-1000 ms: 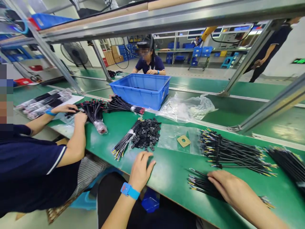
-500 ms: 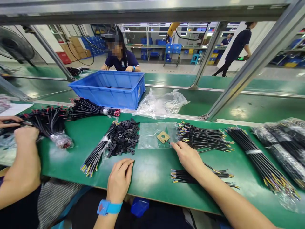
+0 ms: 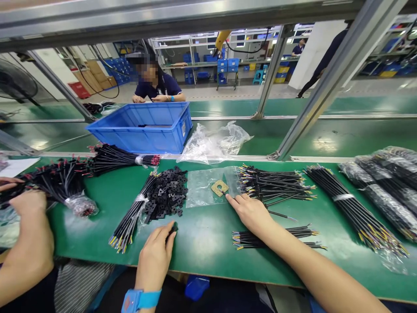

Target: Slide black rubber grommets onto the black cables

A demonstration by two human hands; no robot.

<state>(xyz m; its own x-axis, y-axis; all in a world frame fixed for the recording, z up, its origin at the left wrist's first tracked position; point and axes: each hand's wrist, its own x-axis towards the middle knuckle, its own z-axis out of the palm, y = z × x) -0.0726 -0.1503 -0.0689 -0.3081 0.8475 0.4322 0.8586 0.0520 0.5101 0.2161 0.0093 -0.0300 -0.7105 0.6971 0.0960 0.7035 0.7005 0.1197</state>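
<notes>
My left hand (image 3: pixel 157 248), with a blue wristband, is closed in a pinch on a small black piece (image 3: pixel 173 228) near the table's front. Beyond it lies a pile of small black pieces (image 3: pixel 165 191). My right hand (image 3: pixel 249 211) has its fingers closed on a black cable, whose tip reaches the yellowish square (image 3: pixel 219 188) with a hole; a loose end sticks out behind the hand. That square lies on a clear plastic bag (image 3: pixel 199 191). Black cables (image 3: pixel 273 184) are heaped just beyond my right hand, and a smaller row (image 3: pixel 250 240) lies under the forearm.
Tied cable bundles (image 3: pixel 133 211) lie left of the pile and farther right (image 3: pixel 348 202). A blue bin (image 3: pixel 140 137) and crumpled plastic (image 3: pixel 213 143) stand beyond the metal rail. Another person's hands work at the far left; a person sits across the table.
The view has shifted slightly. My right hand's cable tip has moved from the square's edge to its hole. The black piece in my left hand shows more now.
</notes>
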